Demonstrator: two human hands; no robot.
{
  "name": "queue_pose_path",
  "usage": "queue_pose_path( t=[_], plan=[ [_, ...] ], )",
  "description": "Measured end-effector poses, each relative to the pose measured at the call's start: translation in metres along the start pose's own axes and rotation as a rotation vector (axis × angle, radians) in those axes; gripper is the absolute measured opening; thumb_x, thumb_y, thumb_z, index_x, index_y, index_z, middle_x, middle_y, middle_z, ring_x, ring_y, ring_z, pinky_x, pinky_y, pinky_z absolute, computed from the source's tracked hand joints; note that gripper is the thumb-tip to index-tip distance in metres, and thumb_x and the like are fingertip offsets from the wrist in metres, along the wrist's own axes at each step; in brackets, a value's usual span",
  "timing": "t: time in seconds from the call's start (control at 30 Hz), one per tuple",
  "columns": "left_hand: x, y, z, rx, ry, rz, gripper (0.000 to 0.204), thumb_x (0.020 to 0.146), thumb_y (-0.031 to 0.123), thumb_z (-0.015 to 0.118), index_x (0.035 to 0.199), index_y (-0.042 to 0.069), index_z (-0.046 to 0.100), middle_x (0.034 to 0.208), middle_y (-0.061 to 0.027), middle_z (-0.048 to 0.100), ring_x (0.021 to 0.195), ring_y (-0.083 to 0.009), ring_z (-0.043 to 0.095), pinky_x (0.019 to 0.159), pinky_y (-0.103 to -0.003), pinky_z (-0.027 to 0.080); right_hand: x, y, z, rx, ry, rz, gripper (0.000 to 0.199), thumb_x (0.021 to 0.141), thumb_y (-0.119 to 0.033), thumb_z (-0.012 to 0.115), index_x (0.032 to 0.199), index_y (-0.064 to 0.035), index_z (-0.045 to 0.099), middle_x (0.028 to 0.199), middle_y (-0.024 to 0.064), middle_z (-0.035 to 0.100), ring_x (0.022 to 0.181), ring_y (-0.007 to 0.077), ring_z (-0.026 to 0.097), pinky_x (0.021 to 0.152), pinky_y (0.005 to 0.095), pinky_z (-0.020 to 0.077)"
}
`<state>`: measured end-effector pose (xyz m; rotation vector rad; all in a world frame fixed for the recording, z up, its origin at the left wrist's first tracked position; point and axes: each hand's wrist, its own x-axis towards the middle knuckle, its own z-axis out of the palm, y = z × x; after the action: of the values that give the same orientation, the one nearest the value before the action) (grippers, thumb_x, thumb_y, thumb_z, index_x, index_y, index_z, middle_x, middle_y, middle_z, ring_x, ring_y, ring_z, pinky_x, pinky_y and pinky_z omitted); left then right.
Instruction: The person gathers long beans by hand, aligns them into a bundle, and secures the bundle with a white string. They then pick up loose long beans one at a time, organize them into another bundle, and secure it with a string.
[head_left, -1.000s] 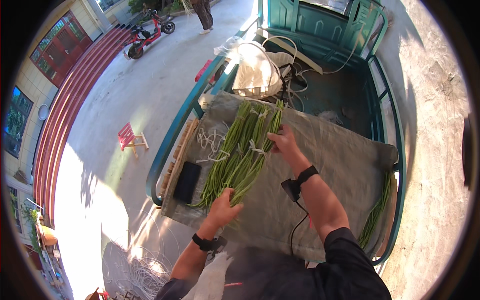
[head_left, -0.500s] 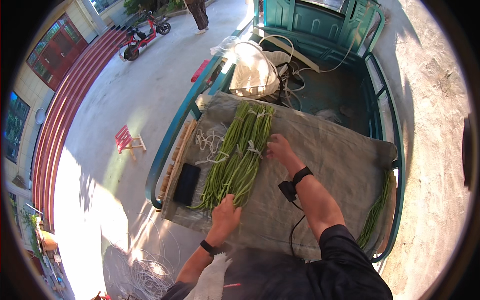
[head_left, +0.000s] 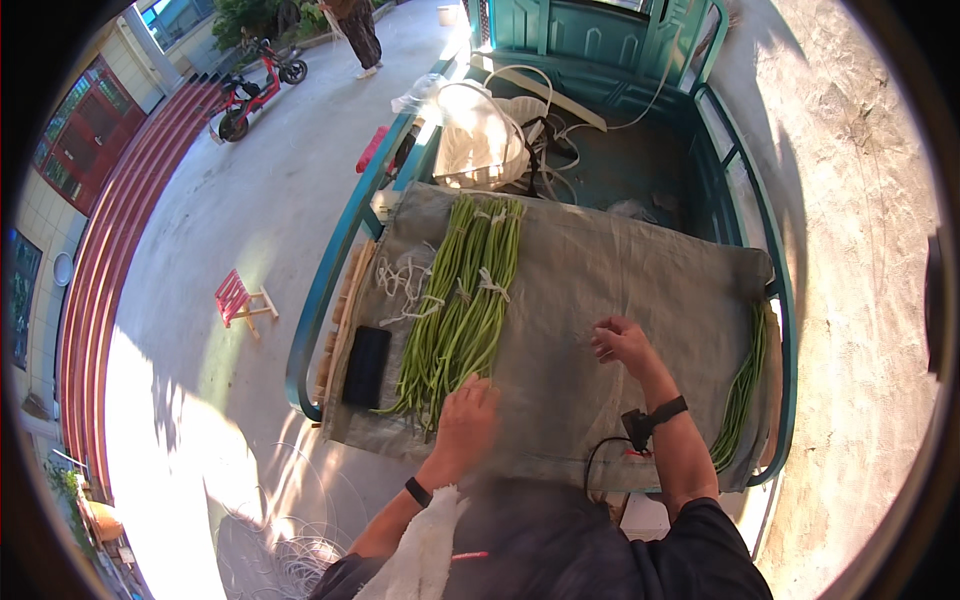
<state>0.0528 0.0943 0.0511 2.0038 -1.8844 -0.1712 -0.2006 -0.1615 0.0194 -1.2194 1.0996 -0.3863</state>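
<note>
We rest our left hand (head_left: pixel 468 418) flat, fingers together, on the near end of the long beans (head_left: pixel 463 300) (tied bundles) lying on the grey cloth (head_left: pixel 620 290). At three o'clock, our right hand (head_left: pixel 622 342) hovers, fingers loosely curled, empty.

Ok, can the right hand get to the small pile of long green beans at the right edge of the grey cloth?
Probably yes: the right hand is empty, with bare grey cloth between it and those long green beans.

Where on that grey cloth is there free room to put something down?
Bare cloth lies between the tied beans and the loose beans, beyond the right hand. The left edge is crowded: strings, black slab, left hand.
</note>
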Motion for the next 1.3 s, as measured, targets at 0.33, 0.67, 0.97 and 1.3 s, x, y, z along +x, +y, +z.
queue_pose_path(
  t=[0.33,0.67,0.97,1.3],
  plan=[
    [-0.028,-0.022,-0.005,0.052,-0.274,0.323,0.04,0.086,0.022,0.068,0.125,0.011,0.063,0.141,-0.009,0.057,0.135,-0.0316,0.051,0.111,-0.057,0.033,-0.118,0.064,-0.066,-0.027,0.289,0.048,0.026,0.098,-0.022,0.065,0.114,-0.0023,0.065,0.089,0.0057,0.069,0.07,0.0139,0.067,0.062,0.0288,0.0551],
    [-0.024,-0.046,-0.042,0.105,-0.273,0.387,0.028,0.08,0.026,0.077,0.1,0.008,0.066,0.104,-0.0062,0.065,0.113,-0.0261,0.059,0.106,-0.052,0.036,-0.152,0.077,-0.051,-0.178,0.19,0.049,0.024,0.099,-0.023,0.066,0.112,-0.0026,0.064,0.084,0.0048,0.068,0.069,0.0127,0.065,0.06,0.0287,0.0518],
    [-0.026,0.023,-0.031,-0.15,0.038,0.347,0.01,0.079,0.003,0.072,0.087,0.007,0.069,0.091,-0.0078,0.069,0.096,-0.03,0.066,0.09,-0.044,0.046,-0.157,0.06,-0.16,-0.296,0.631,-0.099,0.03,0.093,-0.03,0.072,0.103,-0.0013,0.067,0.086,0.0074,0.072,0.076,0.0218,0.07,0.066,0.0355,0.0558],
    [-0.034,0.06,0.001,-0.209,-0.154,0.185,0.007,0.083,0.005,0.07,0.089,0.009,0.068,0.09,-0.0079,0.068,0.089,-0.0311,0.065,0.081,-0.043,0.047,-0.117,0.083,-0.276,-0.663,1.201,0.402,0.077,0.087,-0.044,0.078,0.143,-0.0026,0.047,0.154,0.0255,0.042,0.144,0.0411,0.039,0.113,0.0506,0.0403]
  ],
)
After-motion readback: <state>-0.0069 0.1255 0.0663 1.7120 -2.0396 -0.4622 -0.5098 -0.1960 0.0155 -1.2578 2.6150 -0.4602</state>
